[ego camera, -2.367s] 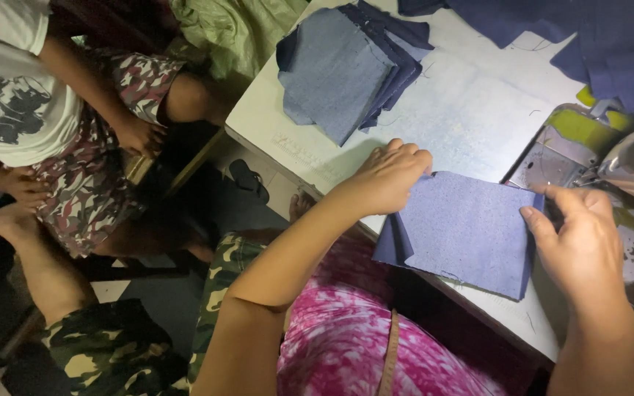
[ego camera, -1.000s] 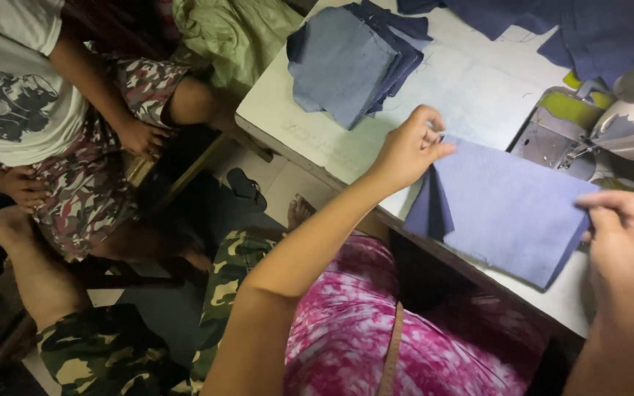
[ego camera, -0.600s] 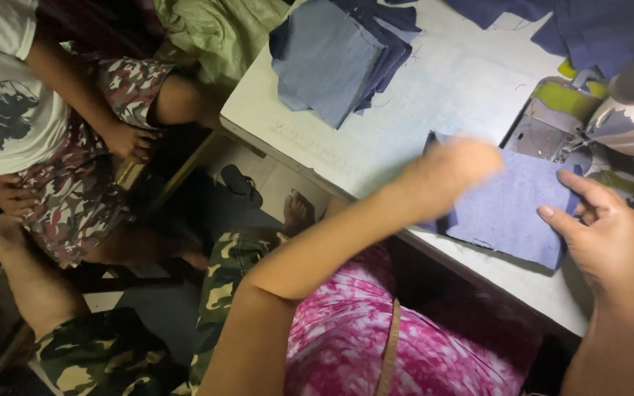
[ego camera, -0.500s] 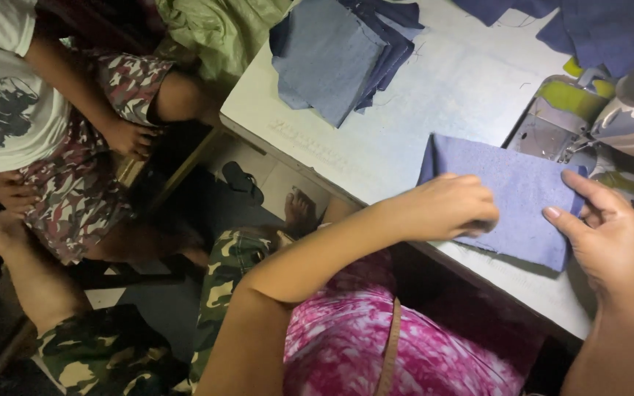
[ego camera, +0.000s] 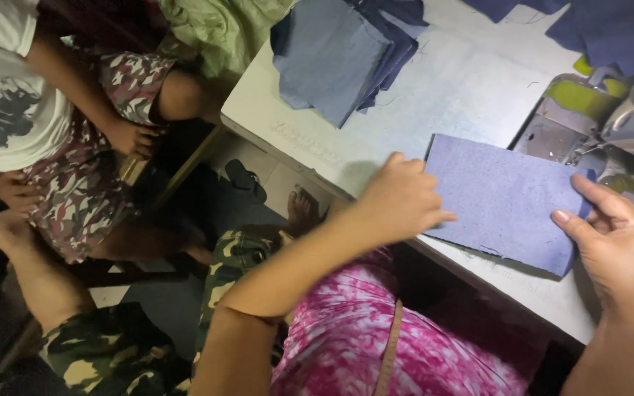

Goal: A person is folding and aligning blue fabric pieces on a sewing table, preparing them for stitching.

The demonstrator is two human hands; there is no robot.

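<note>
On the white table (ego camera: 471, 81), both hands (ego camera: 398, 202) flatten a blue cloth piece (ego camera: 504, 198).

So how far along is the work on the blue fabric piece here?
Done: the blue fabric piece lies flat on the white table. In hand: left hand and right hand hold its ends. Left: it isn't under the sewing machine; the stack of blue pieces waits.

White table (ego camera: 471, 81): flat blue fabric piece (ego camera: 504, 202) near front edge, stack of blue-grey fabric pieces (ego camera: 335, 55) at far side.
</note>
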